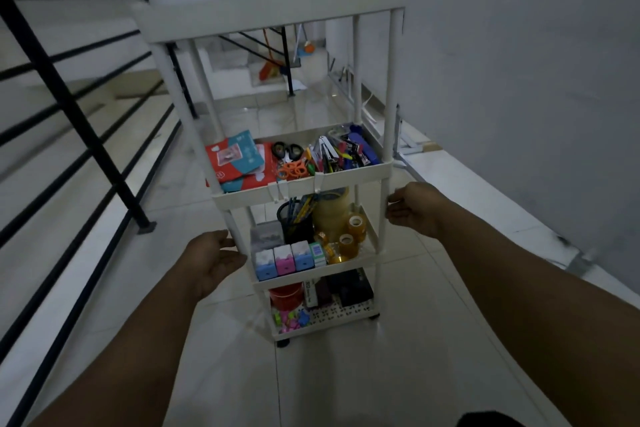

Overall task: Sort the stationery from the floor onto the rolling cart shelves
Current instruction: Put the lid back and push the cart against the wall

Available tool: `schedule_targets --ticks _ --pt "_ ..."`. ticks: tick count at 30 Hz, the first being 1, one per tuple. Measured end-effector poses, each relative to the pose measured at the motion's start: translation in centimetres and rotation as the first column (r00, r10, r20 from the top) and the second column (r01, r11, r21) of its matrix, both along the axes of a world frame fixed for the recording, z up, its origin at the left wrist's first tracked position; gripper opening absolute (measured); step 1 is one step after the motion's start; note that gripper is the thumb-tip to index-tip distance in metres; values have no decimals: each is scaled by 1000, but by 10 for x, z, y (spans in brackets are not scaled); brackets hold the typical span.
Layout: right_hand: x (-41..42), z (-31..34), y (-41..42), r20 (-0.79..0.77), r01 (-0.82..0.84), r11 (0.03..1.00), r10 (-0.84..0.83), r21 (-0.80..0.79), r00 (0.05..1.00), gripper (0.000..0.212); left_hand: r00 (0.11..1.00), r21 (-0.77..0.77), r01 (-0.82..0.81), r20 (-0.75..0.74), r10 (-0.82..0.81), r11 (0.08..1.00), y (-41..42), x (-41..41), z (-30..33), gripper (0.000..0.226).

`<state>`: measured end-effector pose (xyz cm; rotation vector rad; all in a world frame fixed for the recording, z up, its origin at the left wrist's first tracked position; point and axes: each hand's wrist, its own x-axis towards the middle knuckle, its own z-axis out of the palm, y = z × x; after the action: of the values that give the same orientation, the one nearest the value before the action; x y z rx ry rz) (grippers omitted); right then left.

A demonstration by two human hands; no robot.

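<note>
Head view: white plastic rolling cart (387, 87) stands on glossy pale floor tiles (346, 374), w/ open tile in front of it and to its right. Black metal stair railing (69, 107) runs close on the left; a plain grey wall (519, 45) closes the right side, w/ a raised white ledge along its base.

Cart has slim round posts and shallow trays w/ raised rims. Top tray is very near the camera, contents not visible. 2nd tray holds red/teal flat packets (235, 159) on the left, scissors (294, 168) w/ orange handles mid, and a jumble of staplers and pens on the right. 3rd tray: black mesh pen cup (294, 222), amber glossy tape rolls (349, 236), 3 small boxes (285, 260) in blue, pink, blue at the front rim. Bottom perforated tray: red tub (285, 298), dark boxes, small coloured clips.

Left hand (211, 263) is just beside the front-left post, fingers relaxed and apart, thumb near the post; contact unclear. Right hand (414, 210) is by the front-right post, fingers loosely curled at the post; can't tell if they grip it.
</note>
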<state>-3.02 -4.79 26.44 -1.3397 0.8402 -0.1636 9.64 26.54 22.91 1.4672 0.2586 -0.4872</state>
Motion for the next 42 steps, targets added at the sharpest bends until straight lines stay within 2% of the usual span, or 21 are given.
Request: schedule_targets --ticks 6,13,20,25,29,34,39,42 --pt "-6 36 5 8 -12 998 12 -57 1000 22 998 59 55 41 -58 997 9 -3 41 24" --pt "-5 66 7 20 -14 987 18 -162 1000 29 979 111 125 145 -140 986 15 -6 80 23" --pt "-2 86 9 -1 -11 960 11 -281 1000 26 952 322 88 252 -175 943 16 -10 110 25" --pt "-1 107 9 31 -5 920 19 -391 999 22 932 391 5 331 -145 920 14 -10 139 18" --pt "-1 128 12 37 3 907 14 -422 999 22 913 394 -23 383 -141 919 8 -4 164 13" --pt "-4 163 12 96 37 880 10 -474 995 20 869 322 -46 480 -121 946 9 5 189 9" --pt "-4 203 10 176 54 853 45 -519 983 15 775 227 -81 627 -82 970 12 2 217 18" --pt "-2 227 12 255 97 849 46 -519 966 12 694 172 -138 719 -29 975 11 -5 239 16"
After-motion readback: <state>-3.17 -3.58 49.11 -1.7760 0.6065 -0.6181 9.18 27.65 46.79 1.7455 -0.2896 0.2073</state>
